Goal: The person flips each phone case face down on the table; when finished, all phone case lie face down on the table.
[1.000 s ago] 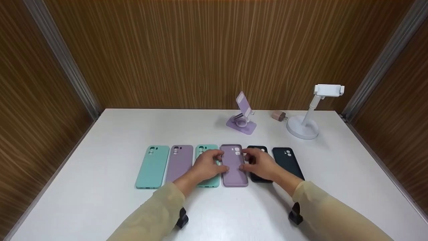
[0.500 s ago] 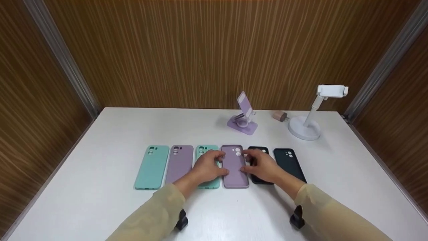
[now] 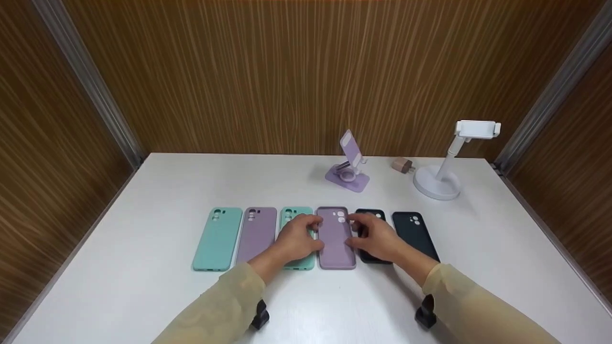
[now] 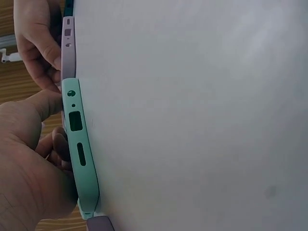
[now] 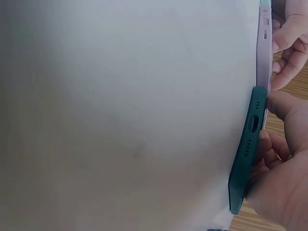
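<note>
A person's left hand (image 3: 295, 239) and right hand (image 3: 377, 235) flank a purple case (image 3: 335, 243) lying on a white tabletop (image 3: 167, 191), thumb and forefinger of each at its two long edges. Each grip is loosely curved and well parted, with nothing clasped; how firmly the tips meet the edges cannot be told. The purple case lies flat, raised rim up, camera holes at the far end, fourth from the left in a row of six. Just beside it, partly covered by the left hand, lies a green case (image 3: 303, 263); on the other side, a dark case (image 3: 375, 258) lies partly hidden beneath the right hand. Farther left are a second purple case (image 3: 257, 231) and an outer green case (image 3: 218, 239); farther right, an outer dark case (image 3: 415, 231). Beyond the row are a purple stand (image 3: 353, 150) with a tilted panel, a small brown charger (image 3: 401, 165) and a white stand (image 3: 437, 186) on a round base. Wood-grain panels (image 3: 239, 81) rise behind and on both sides. The sleeves (image 3: 224, 301) are tan.
</note>
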The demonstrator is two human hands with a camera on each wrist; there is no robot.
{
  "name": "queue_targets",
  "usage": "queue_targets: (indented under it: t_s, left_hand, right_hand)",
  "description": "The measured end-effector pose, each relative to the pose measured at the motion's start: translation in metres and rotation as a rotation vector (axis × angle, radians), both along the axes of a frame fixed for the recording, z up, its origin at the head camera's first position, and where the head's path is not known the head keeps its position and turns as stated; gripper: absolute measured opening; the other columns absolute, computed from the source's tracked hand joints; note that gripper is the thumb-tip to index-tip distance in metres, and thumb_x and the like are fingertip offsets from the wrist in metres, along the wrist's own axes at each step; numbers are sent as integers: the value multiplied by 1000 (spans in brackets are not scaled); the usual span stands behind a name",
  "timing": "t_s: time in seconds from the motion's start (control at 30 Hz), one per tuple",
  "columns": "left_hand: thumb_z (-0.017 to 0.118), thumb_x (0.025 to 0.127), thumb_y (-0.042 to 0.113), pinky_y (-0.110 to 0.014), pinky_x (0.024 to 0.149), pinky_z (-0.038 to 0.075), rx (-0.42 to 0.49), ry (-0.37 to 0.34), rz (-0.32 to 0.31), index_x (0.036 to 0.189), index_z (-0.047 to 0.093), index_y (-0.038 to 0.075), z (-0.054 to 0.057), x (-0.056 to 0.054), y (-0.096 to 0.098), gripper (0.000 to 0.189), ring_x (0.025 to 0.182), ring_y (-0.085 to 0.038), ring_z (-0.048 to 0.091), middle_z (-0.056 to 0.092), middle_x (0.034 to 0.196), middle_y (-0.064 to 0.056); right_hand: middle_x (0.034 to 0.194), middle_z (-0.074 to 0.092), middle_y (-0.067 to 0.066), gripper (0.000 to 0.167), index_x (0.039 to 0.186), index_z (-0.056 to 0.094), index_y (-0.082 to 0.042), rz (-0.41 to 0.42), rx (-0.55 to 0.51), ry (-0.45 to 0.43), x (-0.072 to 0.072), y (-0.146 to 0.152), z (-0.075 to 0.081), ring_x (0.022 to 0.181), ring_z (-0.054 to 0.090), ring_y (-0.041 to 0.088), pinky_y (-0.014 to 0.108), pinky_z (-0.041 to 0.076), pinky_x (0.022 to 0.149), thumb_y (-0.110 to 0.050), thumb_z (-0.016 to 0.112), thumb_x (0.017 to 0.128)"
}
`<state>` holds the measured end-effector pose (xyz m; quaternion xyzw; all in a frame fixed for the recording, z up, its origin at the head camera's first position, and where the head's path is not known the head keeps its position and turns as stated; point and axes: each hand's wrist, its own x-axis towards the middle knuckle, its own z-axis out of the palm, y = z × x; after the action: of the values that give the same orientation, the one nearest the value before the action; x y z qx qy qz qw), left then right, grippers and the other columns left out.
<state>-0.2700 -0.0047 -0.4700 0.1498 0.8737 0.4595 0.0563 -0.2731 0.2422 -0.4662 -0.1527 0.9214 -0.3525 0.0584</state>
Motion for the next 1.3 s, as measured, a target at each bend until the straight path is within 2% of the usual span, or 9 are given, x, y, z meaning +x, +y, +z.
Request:
queue_targets:
  t_s: [0.13, 0.3, 0.43, 0.6, 0.8, 1.1, 1.3]
  left_hand:
    - [82, 83, 3, -37, 95, 49, -1, -9, 13, 139, 65, 2, 0, 0, 1, 59, 98, -17, 55, 64, 110, -2]
    - [82, 85, 5, -38, 99, 49, -6, -56, 40, 142, 64, 5, 0, 0, 2, 61, 103, -19, 55, 63, 113, -1]
    - [82, 86, 7, -39, 102, 48, -7, -75, 51, 145, 63, 6, 5, 0, 3, 62, 105, -19, 55, 63, 113, 0]
    - [82, 85, 7, -40, 100, 50, -1, -66, 28, 142, 64, 4, 11, -2, 4, 60, 103, -20, 57, 64, 112, -3]
    - [79, 86, 5, -40, 103, 51, -25, -68, -8, 142, 64, 3, 16, -3, 4, 59, 108, -22, 59, 67, 118, -9]
    - [79, 86, 4, -39, 100, 53, -56, -27, -21, 139, 66, 1, 26, -4, 7, 55, 107, -22, 62, 70, 119, -12]
    - [79, 88, 6, -36, 97, 55, -4, -92, 21, 143, 65, 5, 30, -2, 13, 57, 107, -21, 63, 69, 126, -12]
  right_hand:
    - [115, 62, 7, 56, 146, 61, -6, 7, -9, 2, 0, 1, 0, 96, 57, 22, 40, 50, 85, -18, 82, 95]
    - [116, 63, 6, 56, 146, 61, -7, 8, -2, 5, 0, 1, 0, 98, 58, 22, 38, 51, 86, -17, 82, 95]
    - [118, 63, 7, 56, 147, 61, -8, 3, 9, -2, 0, 1, 2, 100, 58, 23, 39, 51, 88, -17, 82, 95]
    - [119, 62, 7, 56, 147, 61, -8, -1, 22, -8, 0, 0, 4, 101, 57, 23, 42, 51, 90, -18, 82, 95]
    - [121, 63, 7, 57, 147, 61, -8, -1, 32, -13, 1, -1, 3, 105, 57, 24, 45, 50, 97, -21, 82, 96]
    - [118, 62, 6, 55, 146, 62, -8, -11, 44, -14, -1, -4, 4, 104, 57, 24, 44, 50, 96, -22, 82, 96]
    - [120, 63, 7, 55, 146, 62, -8, -25, 60, -19, 0, -4, 4, 106, 58, 25, 47, 50, 100, -23, 82, 96]
